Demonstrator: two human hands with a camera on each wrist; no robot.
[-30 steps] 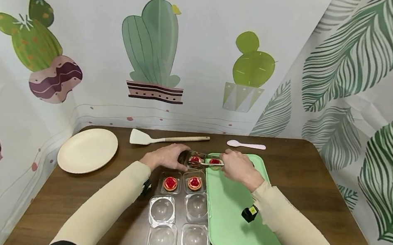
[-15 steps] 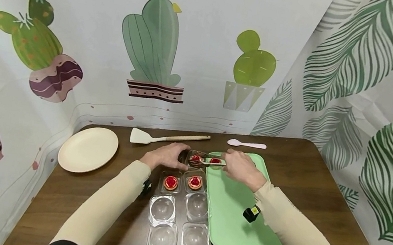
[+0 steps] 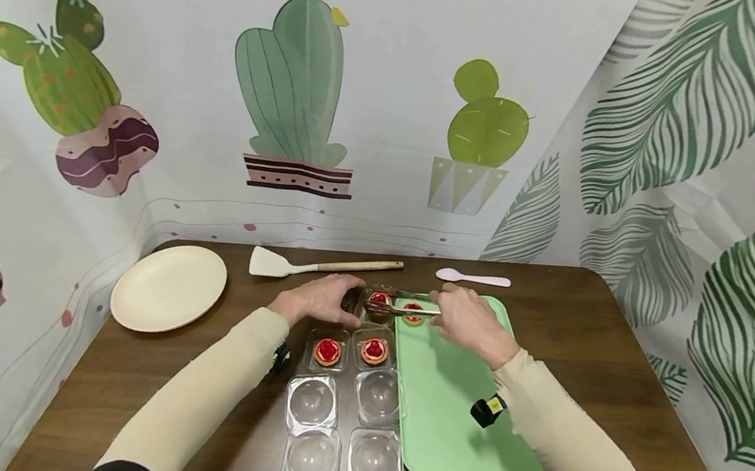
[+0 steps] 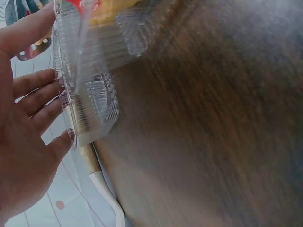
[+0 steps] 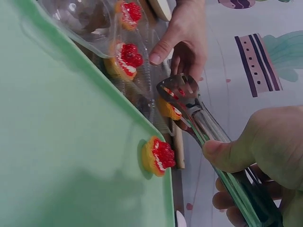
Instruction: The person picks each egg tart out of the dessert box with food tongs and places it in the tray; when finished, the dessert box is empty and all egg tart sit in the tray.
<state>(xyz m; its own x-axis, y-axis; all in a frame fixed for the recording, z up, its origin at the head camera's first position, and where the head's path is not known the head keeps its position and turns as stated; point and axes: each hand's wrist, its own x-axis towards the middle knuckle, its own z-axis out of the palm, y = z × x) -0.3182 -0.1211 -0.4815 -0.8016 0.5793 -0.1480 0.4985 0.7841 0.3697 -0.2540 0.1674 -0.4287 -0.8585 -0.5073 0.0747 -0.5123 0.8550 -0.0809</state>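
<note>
My right hand (image 3: 470, 322) grips metal tongs (image 5: 203, 120), whose spread heads sit over a clear plastic container (image 3: 359, 313) at the back of the row. Inside it, between the heads, is a red-topped tart (image 3: 380, 300), partly covered in the right wrist view. My left hand (image 3: 325, 298) holds that container at its left side, thumb toward me and fingertips touching the clear plastic edge in the left wrist view. Another fruit tart (image 5: 158, 156) lies on the far left corner of the green tray (image 3: 455, 407), just beneath the tongs in the head view.
Two tarts (image 3: 328, 352) sit in containers nearer me. Several domed clear containers (image 3: 310, 459) stand in front of those, left of the tray. A cream plate (image 3: 169, 288) lies at the left. A spatula (image 3: 301, 267) and a pink spoon (image 3: 473, 279) lie along the back edge.
The tongs have shifted slightly up and to the right with my right hand, showing more of the tray's tart. My left hand stays by the back container.
</note>
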